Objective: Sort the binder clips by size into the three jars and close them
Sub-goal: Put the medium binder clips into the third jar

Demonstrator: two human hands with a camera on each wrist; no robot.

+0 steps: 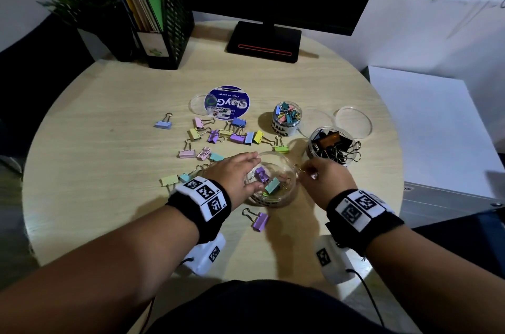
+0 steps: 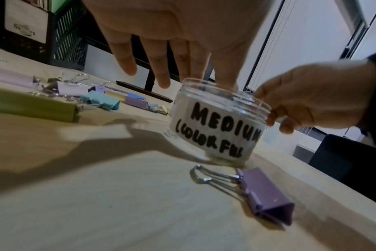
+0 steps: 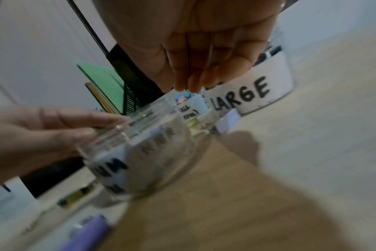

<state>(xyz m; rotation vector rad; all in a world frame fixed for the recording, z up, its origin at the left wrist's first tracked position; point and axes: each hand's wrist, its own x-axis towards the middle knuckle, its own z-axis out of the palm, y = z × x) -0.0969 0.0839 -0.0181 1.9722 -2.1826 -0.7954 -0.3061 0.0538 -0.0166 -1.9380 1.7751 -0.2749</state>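
While our left hand [image 1: 237, 173] rests spread, fingers straight, on the medium jar [image 1: 273, 198] rim, our right hand [image 1: 323, 179] pinches a clip's wire handle [image 1: 300, 169] at the rim.

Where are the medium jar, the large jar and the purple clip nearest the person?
medium jar [image 2: 217, 129], left wrist view, on its handwritten label.
large jar [image 1: 332, 146], head view, on the black clips filling it.
purple clip [image 1: 260, 221], head view, on its purple body, lying on the table.
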